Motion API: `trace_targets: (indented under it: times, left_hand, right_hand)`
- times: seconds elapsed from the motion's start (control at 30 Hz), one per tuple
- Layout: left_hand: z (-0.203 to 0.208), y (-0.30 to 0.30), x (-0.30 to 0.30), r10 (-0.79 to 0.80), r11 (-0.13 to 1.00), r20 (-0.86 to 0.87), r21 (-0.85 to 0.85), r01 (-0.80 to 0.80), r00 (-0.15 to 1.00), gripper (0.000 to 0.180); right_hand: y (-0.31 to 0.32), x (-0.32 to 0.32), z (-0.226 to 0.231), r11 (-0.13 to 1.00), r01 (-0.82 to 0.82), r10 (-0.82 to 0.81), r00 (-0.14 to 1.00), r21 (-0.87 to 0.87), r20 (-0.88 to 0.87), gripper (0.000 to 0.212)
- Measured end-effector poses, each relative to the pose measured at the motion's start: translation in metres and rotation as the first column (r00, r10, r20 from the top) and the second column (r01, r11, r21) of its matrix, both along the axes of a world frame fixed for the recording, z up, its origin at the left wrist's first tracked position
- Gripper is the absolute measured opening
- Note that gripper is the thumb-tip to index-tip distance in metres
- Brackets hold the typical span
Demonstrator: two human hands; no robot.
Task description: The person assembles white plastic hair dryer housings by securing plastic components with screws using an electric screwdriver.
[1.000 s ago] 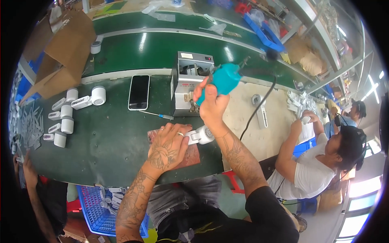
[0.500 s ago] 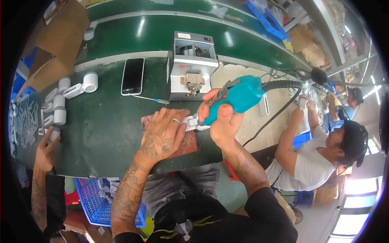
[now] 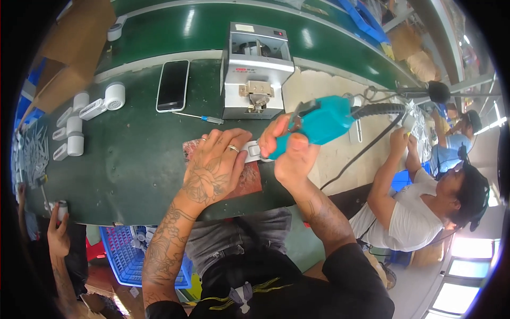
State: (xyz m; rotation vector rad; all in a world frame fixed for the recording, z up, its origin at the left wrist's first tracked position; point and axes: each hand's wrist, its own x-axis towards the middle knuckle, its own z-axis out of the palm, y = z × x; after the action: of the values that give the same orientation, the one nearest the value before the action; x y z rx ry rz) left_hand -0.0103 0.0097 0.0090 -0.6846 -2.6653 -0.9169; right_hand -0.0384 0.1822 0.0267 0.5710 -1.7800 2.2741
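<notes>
My left hand [image 3: 213, 169] presses down over a red pad [image 3: 247, 183], its thumb and fingers closed on a small white plastic part [image 3: 253, 151]. Much of that part is covered by the fingers. My right hand [image 3: 295, 162] is wrapped around a teal electric screwdriver [image 3: 328, 121], held tilted, with its lower end at the white part. The tool's tip is hidden behind my right hand. From its upper end a black cable [image 3: 378, 109] runs off to the right.
Beyond my hands stand a grey machine [image 3: 255, 74], a phone [image 3: 173, 86] and a small blue screwdriver [image 3: 202, 118]. White cylindrical units [image 3: 115, 96] sit at the left, near a co-worker's hand [image 3: 58, 234]. A blue basket [image 3: 122, 255] is below the table edge; another person [image 3: 411, 207] works at the right.
The view has shifted slightly. My hands keep their holds on the part and the tool. At the left, the co-worker's hand has drawn a white unit nearer the table's front edge.
</notes>
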Motion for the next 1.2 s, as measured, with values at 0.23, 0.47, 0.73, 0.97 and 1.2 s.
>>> trace_targets:
  times: [0.23,0.47,0.73,0.97,1.2]
  left_hand:
    - [-0.002,-0.001,0.006,-0.042,0.999,-0.07,-0.011,0.042,0.997,0.033]
    - [0.006,0.005,0.043,-0.006,0.999,-0.021,0.049,0.007,1.0,0.038]
    - [-0.001,-0.011,0.05,0.009,0.996,-0.055,0.084,-0.004,0.998,0.035]
    - [0.014,-0.065,0.079,0.213,0.974,-0.031,0.078,-0.21,0.977,0.036]
    - [0.011,-0.206,0.128,0.462,0.878,0.07,-0.174,-0.445,0.884,0.035]
  right_hand:
    - [0.008,0.015,0.004,0.998,0.036,-0.034,0.998,-0.043,0.051,0.063]
    - [0.041,0.08,0.03,0.954,0.231,-0.222,0.973,-0.189,0.067,0.083]
    - [0.052,0.094,0.005,0.976,0.203,-0.191,0.972,-0.082,0.137,0.083]
    - [0.048,0.101,-0.011,0.969,0.142,-0.118,0.984,-0.2,0.131,0.076]
    - [0.064,0.105,-0.018,0.981,0.168,-0.154,0.979,-0.101,0.131,0.082]
